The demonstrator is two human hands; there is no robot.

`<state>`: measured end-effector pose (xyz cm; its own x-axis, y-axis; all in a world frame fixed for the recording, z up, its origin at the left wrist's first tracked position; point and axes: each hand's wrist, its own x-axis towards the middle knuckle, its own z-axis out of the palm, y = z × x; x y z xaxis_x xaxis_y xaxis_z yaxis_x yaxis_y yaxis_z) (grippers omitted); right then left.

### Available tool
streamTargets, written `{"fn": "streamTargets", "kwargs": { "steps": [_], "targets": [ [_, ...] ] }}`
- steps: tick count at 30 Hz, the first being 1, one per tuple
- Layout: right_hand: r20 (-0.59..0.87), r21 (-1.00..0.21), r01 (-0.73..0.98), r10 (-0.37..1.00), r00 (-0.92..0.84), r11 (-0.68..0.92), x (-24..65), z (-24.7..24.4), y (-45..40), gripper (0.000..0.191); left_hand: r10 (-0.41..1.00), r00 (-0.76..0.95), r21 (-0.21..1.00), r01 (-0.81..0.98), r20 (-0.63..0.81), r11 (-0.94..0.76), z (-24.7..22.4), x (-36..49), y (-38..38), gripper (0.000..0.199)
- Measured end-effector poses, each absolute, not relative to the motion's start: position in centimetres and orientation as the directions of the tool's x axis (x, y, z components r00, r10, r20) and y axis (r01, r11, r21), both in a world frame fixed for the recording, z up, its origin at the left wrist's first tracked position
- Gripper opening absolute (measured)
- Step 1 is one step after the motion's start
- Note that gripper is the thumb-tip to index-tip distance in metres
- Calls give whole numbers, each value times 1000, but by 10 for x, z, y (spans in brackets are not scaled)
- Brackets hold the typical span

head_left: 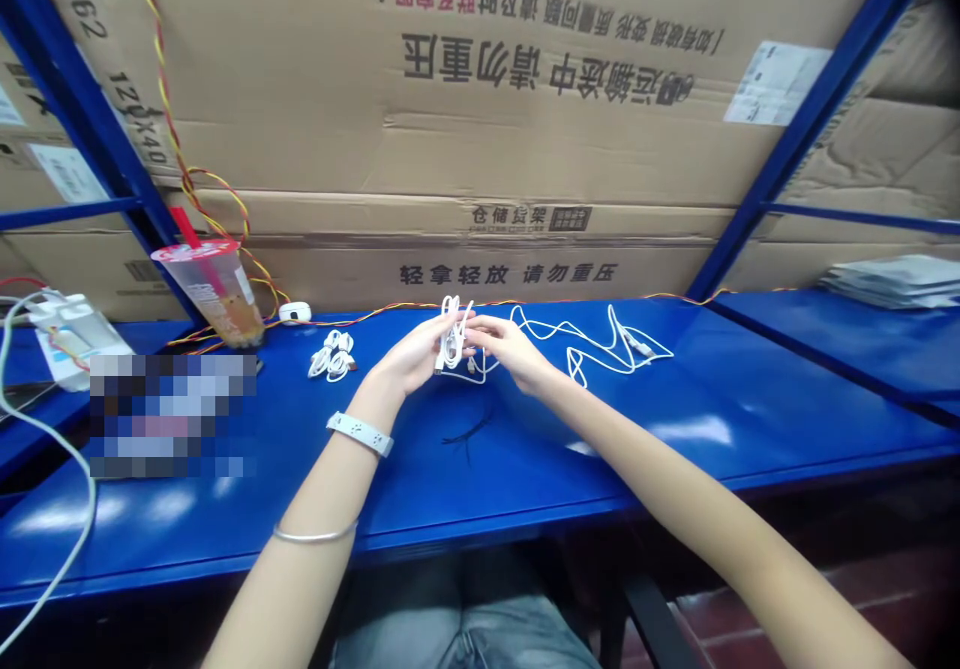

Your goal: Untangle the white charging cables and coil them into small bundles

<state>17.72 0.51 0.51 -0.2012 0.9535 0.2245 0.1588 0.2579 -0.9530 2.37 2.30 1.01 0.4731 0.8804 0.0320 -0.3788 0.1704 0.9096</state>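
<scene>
As the left hand (411, 359) curls its fingers around a looped white USB cable (451, 341), the bundle is held just above a blue workbench (480, 489), in front of the person, with a loose length seemingly from it trailing right across the bench in wavy loops. The right hand (510, 344) reaches in from the other side, its fingertips at the bundle; whether they pinch it cannot be told. A second white cable (334, 356), in a small coil, lies left of the hands, near a plastic cup (214, 289) with a red straw. A twisted red-and-yellow wire (169, 79) hangs against cardboard cartons (525, 149) behind the bench.
</scene>
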Motion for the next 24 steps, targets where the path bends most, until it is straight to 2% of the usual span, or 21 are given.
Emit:
{"fn": "streamTargets", "kwargs": {
  "steps": [4,7,13,16,20,24],
  "targets": [
    [161,-984,48,966,-204,174,180,-2,10,31,856,514,912,-372,50,170,8,25,23,26],
    [163,-986,9,969,-185,167,183,-4,14,29,870,492,906,-378,25,188,7,26,24,27],
    [309,-947,93,951,1,307,199,16,20,9,931,364,895,-404,-34,191,2,28,32,27],
    [290,-954,100,955,56,284,217,31,23,8,940,339,896,-400,-52,193,1,28,34,28],
    [260,-936,258,964,46,240,254,45,27,4,946,315,899,-386,-81,206,-5,27,37,26],
    [369,-899,331,903,221,286,302,48,32,2,956,275,897,-389,-105,210,-15,24,45,21]
  ]
}}
